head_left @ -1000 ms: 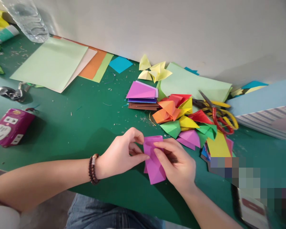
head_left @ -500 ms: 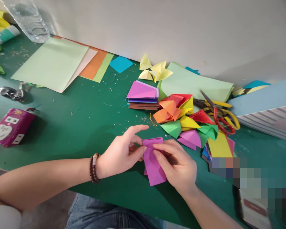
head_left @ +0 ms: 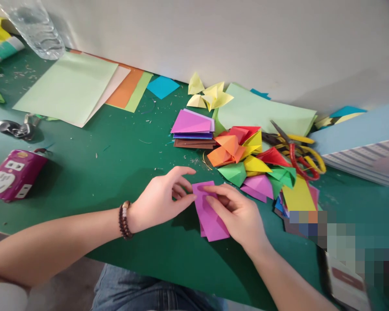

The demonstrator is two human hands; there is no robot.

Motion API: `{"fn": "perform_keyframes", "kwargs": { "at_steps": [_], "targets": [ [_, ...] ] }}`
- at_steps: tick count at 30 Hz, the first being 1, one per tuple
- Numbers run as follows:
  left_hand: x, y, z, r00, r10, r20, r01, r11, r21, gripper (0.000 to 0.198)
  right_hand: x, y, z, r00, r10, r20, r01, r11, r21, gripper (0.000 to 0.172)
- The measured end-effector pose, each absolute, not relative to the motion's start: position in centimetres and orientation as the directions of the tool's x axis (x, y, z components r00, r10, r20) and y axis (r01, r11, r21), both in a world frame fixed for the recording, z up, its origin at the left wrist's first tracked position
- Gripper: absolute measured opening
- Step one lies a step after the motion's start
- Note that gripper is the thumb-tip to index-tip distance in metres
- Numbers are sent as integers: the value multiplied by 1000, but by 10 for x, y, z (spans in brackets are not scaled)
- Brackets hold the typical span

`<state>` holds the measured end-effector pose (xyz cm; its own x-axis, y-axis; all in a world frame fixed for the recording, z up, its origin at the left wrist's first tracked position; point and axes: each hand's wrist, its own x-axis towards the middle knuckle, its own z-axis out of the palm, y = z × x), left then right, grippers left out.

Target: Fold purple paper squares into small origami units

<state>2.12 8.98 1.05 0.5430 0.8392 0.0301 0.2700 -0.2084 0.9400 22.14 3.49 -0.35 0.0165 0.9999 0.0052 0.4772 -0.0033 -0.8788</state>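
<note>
A folded piece of purple paper [head_left: 210, 214] hangs over the table's near side, its two layers slightly fanned apart at the bottom. My right hand [head_left: 241, 216] pinches it from the right, with thumb and fingers on its upper face. At the paper's upper left edge is my left hand [head_left: 164, 198], its index finger stretched out and thumb apart from it. The left thumb tip meets the paper's edge, or nearly so; I cannot tell if it presses on it. Just beyond the hands lie several folded paper pieces in orange [head_left: 227, 151], green [head_left: 233, 172] and purple [head_left: 257, 186].
A stack of folded paper [head_left: 194, 123] sits on the green table [head_left: 126, 147]. Scissors [head_left: 293, 151] lie at right beside a blue box [head_left: 359, 138]. Paper sheets [head_left: 68, 86], a plastic bottle [head_left: 35, 30], keys [head_left: 16, 127] and a purple plug adapter [head_left: 16, 175] occupy the left.
The purple paper has risen slightly and tilted, its lower end swinging right. My left fingers have drawn back a little from it, while my right hand keeps its pinch.
</note>
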Motion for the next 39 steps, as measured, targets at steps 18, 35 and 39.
{"fn": "perform_keyframes", "kwargs": {
  "at_steps": [18,35,39],
  "targets": [
    [22,71,1,873,466,143,444,-882,161,17,228,43,-6,-24,992,-127,552,-93,-828,21],
    [23,68,0,876,469,116,460,-883,97,29,228,43,-5,-7,981,-192,537,-159,-829,23],
    [23,67,0,875,469,122,462,-883,87,31,228,43,-7,-2,983,-184,554,-152,-818,22]
  ]
}}
